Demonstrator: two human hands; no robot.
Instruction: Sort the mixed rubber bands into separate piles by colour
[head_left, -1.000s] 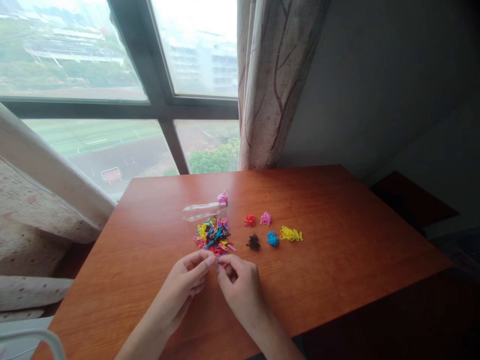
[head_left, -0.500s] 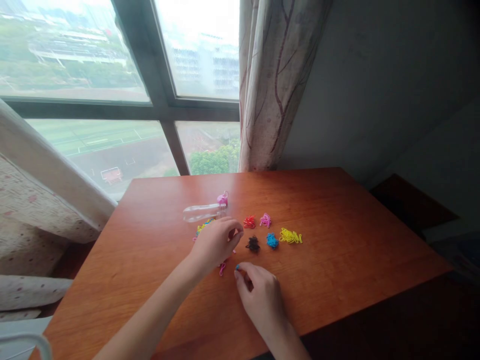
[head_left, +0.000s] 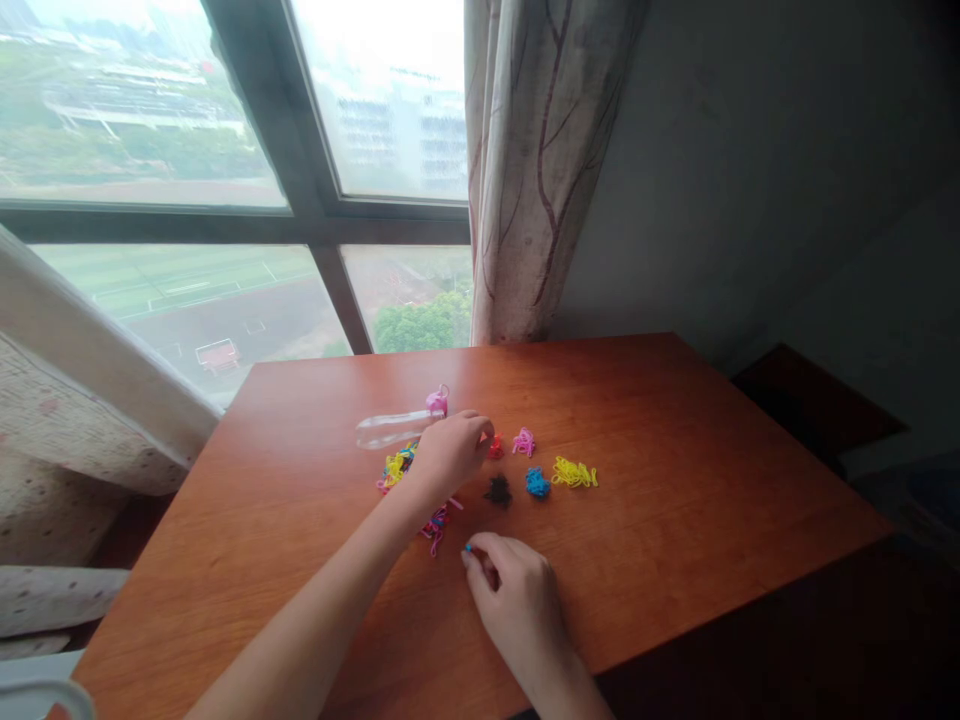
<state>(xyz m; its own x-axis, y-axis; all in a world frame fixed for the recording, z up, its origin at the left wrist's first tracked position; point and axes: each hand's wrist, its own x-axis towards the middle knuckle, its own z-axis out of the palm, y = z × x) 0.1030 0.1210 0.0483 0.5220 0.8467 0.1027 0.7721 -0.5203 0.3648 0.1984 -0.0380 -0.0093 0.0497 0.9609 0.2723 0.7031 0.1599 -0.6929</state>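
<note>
My left hand point(head_left: 456, 447) is at the red rubber band pile point(head_left: 495, 446), fingers bent together in a pinch. Whatever they hold, if anything, cannot be made out. Close to the near side of the table, my right hand point(head_left: 517, 585) pinches a small blue rubber band point(head_left: 469, 547) between thumb and forefinger. Sorted by colour, a black pile point(head_left: 498, 490), a blue pile point(head_left: 537, 483), a pink pile point(head_left: 524, 442) and a yellow pile point(head_left: 575, 473) of bands lie to the right. Partly behind my left arm is a mixed-colour heap point(head_left: 396, 466) of bands.
A clear plastic container point(head_left: 386, 430) lies on its side beyond the mixed heap, beside a pink cap point(head_left: 436, 402) with a loop. The wooden table point(head_left: 712, 450) reaches to the window and curtain point(head_left: 517, 200). Its right edge slants toward a dark area.
My left hand has moved a little away from me, from near the black pile to the red pile. The right hand keeps its pinch on the blue band. The view has shifted slightly.
</note>
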